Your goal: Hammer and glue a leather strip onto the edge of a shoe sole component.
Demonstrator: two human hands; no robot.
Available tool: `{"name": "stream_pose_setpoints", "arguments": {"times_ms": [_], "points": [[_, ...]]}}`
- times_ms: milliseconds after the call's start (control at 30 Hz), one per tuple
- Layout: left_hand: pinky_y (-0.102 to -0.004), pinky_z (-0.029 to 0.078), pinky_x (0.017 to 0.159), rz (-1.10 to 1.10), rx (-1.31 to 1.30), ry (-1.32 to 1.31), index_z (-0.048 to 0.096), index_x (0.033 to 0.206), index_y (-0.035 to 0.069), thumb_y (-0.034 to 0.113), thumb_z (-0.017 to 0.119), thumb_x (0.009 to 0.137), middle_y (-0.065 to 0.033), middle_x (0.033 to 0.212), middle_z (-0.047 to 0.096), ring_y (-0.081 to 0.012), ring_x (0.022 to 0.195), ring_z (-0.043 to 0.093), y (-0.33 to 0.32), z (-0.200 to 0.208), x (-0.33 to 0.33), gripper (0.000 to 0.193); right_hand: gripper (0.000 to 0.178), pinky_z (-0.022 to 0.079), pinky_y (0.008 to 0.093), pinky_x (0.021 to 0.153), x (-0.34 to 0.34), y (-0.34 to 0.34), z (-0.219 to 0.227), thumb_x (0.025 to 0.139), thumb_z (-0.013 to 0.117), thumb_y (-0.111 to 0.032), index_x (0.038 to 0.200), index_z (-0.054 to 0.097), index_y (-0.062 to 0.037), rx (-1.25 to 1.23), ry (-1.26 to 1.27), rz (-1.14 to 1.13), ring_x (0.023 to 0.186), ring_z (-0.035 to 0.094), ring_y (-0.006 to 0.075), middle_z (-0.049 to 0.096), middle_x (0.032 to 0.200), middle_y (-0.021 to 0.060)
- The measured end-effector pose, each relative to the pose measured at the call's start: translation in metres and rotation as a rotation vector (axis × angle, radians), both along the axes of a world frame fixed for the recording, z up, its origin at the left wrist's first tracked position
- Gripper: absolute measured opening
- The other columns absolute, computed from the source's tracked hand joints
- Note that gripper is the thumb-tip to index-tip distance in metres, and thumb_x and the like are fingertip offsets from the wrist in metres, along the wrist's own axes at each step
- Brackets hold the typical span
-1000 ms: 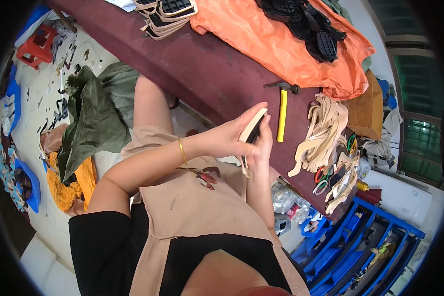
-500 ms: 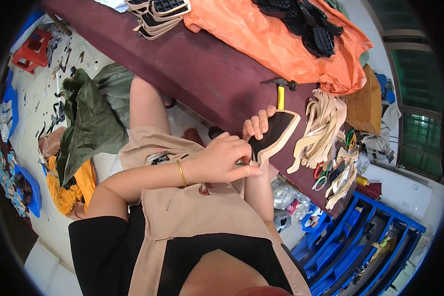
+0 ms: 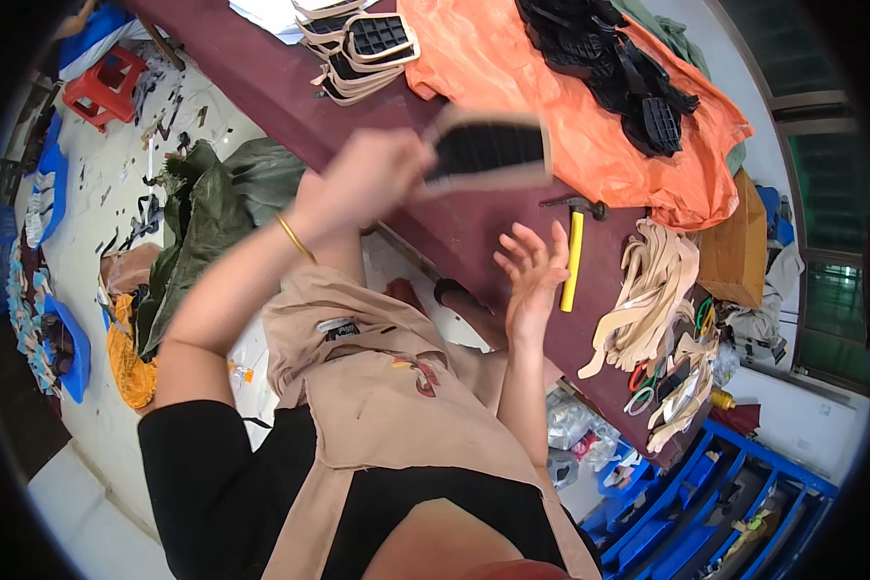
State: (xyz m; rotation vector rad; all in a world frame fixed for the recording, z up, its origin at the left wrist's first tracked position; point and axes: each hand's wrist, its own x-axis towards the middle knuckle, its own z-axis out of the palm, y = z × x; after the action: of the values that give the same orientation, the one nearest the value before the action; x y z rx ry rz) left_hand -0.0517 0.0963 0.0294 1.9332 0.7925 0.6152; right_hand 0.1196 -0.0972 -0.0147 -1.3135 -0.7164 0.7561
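My left hand (image 3: 372, 174), blurred by motion and with a gold bangle at its wrist, is closed on one end of a black shoe sole (image 3: 493, 153) with beige edging. The sole is held up over the maroon work table (image 3: 454, 227), its gridded face showing. Lower and to the right, my right hand (image 3: 536, 280) is raised with fingers spread and nothing in it. Just right of it lies a hammer (image 3: 572, 261) with a yellow handle and dark head. Further right is a heap of beige strips (image 3: 643, 295).
Beige-edged soles (image 3: 372, 43) are stacked at the table's far side. Black soles (image 3: 599, 68) lie on an orange sheet (image 3: 469, 48). Scissors (image 3: 640, 387) rest near the strips. A cardboard box (image 3: 730, 246), blue rack (image 3: 735, 503), red stool (image 3: 106, 87) and green sack (image 3: 188, 213) stand around.
My left hand has swung up and left, carrying the sole away from my right hand. My right hand has let go of it and opened.
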Motion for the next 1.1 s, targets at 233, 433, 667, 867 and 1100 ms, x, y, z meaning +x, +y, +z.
{"name": "stream_pose_setpoints", "arguments": {"times_ms": [233,433,667,867,1100], "points": [[-0.0269,0.041,0.047,0.184,0.164,0.832,0.061,0.072,0.001,0.049,0.046,0.092,-0.0029,0.056,0.052,-0.0124,0.049,0.048,0.219,0.044,-0.02,0.054,0.04,0.049,0.0284,0.075,0.008,-0.016,-0.002,0.099,0.042,-0.032,0.126,0.04,-0.003,-0.059,0.176,-0.13,0.084,0.059,0.0152,0.056,0.106,0.0128],[-0.0393,0.049,0.053,0.386,0.661,0.816,0.063,0.072,0.0,0.061,0.04,0.089,-0.0132,0.064,0.063,-0.0285,0.057,0.061,0.228,0.046,-0.022,0.067,0.03,0.051,0.0279,0.07,0.021,-0.057,-0.019,0.096,0.049,-0.023,0.12,0.046,-0.0031,-0.172,0.029,-0.203,0.077,0.061,0.0141,0.059,0.098,0.0106],[-0.0457,0.043,0.088,0.002,0.989,0.845,0.052,0.115,0.004,0.048,0.072,0.069,-0.0165,0.114,0.056,-0.0306,0.113,0.051,0.176,0.039,0.056,0.067,0.029,0.049,0.0233,0.068,0.031,-0.041,-0.046,0.094,0.055,-0.019,0.117,0.049,-0.0022,-0.212,-0.13,-0.221,0.074,0.059,0.01,0.059,0.093,0.0055],[-0.0445,0.042,0.095,-0.128,0.623,1.249,0.041,0.134,0.017,0.034,0.086,0.047,-0.015,0.122,0.052,-0.0333,0.119,0.047,0.209,0.007,0.059,0.1,0.018,0.047,0.0206,0.06,0.033,-0.023,-0.079,0.09,0.059,-0.014,0.102,0.06,-0.0005,-0.277,-0.523,-0.289,0.065,0.055,0.0072,0.058,0.079,0.0013],[-0.0351,0.038,0.098,-0.087,0.422,0.273,0.034,0.142,0.016,0.03,0.077,0.067,-0.0149,0.127,0.044,-0.0303,0.115,0.047,0.224,0.017,0.011,0.088,0.018,0.044,0.0246,0.055,0.033,-0.019,-0.08,0.087,0.061,-0.017,0.097,0.062,-0.0017,-0.316,-0.749,-0.346,0.06,0.053,0.0103,0.057,0.08,0.0038]]}}
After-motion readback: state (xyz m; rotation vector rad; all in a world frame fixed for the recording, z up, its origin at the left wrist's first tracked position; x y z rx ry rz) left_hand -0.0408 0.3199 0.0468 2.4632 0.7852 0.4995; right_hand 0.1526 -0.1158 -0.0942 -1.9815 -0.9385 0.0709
